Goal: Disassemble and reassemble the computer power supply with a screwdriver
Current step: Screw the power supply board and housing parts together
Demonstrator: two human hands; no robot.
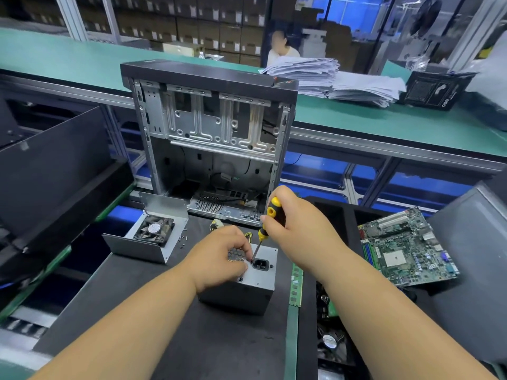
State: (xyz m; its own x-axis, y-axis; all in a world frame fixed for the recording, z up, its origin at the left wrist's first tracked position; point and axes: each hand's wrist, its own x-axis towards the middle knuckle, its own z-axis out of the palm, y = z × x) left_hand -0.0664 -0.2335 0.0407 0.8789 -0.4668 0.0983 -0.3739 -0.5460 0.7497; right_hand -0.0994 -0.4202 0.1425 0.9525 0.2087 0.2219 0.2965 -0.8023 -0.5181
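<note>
Right hand (295,218) grips the yellow-and-black-handled screwdriver (267,222), tip down beside the black socket (260,264) at six o'clock. Left hand (219,255), fingers curled, steadies the grey metal power supply box (247,286) on the dark mat (164,311); its fan cover (149,237) lies at ten o'clock.

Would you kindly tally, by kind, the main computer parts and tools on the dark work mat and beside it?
Open grey computer tower case: 1
Grey metal power supply box: 1
Grey metal cover with black fan: 1
Green motherboard: 1
Green memory stick: 1
Yellow-and-black screwdriver: 1
Total: 6
</note>
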